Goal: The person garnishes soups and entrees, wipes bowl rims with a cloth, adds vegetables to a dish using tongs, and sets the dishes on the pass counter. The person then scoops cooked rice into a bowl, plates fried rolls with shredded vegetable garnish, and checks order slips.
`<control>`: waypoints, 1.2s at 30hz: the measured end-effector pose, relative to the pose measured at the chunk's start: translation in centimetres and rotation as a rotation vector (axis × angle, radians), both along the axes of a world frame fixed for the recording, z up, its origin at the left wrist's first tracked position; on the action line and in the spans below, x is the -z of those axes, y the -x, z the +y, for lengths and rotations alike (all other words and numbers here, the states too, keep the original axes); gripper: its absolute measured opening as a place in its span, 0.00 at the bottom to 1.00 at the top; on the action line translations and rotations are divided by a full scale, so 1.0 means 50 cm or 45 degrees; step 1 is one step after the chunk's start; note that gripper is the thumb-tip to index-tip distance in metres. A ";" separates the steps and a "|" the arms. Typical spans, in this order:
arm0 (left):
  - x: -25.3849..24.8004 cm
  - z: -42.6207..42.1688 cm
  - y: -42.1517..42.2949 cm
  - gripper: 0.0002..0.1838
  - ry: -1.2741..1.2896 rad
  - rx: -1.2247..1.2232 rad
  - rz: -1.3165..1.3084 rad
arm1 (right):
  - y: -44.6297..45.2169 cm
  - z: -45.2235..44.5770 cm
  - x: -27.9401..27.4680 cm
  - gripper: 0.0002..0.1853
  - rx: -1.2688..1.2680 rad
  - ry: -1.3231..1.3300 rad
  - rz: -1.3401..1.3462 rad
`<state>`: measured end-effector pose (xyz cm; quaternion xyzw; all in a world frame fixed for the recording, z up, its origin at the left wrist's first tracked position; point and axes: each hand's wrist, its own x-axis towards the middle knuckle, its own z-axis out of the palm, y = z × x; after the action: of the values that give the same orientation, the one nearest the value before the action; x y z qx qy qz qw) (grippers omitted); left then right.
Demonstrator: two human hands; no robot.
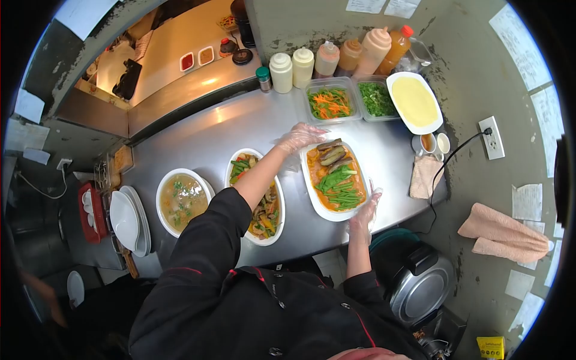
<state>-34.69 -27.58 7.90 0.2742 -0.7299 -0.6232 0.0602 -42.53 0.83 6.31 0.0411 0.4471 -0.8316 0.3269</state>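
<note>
An oval white serving dish (329, 214) sits on the steel counter between my hands. It holds orange stew topped with eggplant slices (333, 154), leafy greens (335, 178) and green beans (346, 197). My left hand (300, 139), in a clear plastic glove, grips the dish at its far left end. Also gloved, my right hand (364, 214) holds the near right end, fingers closed on the rim. Under my left forearm, partly hidden, lies another oval dish of mixed vegetables (264, 219). A round white bowl of soup with green herbs (182, 201) stands farther left.
Plastic tubs of carrot shreds (330, 104) and chopped greens (377, 99), squeeze bottles (327, 59) and a dish of yellow food (414, 102) line the back. Stacked white plates (127, 219) stand left. A black cord (459, 150) hangs at right, above a lidded cooker (422, 291).
</note>
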 end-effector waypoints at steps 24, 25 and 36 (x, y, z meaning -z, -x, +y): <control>-0.049 0.067 -0.073 0.30 -1.404 -0.663 0.465 | -0.054 0.007 -0.069 0.36 0.049 -0.049 -0.083; -0.063 0.065 -0.088 0.30 -1.387 -0.700 0.465 | -0.066 0.001 -0.104 0.36 0.037 -0.078 -0.093; -0.187 -0.196 -0.336 0.29 -1.176 -0.930 0.736 | -0.158 -0.337 -0.226 0.35 -0.385 0.086 -0.068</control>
<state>-17.89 -37.39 17.25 0.3236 -0.2017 -0.8605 0.3378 -34.62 -16.01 17.61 -0.0154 0.4112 -0.7860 0.4614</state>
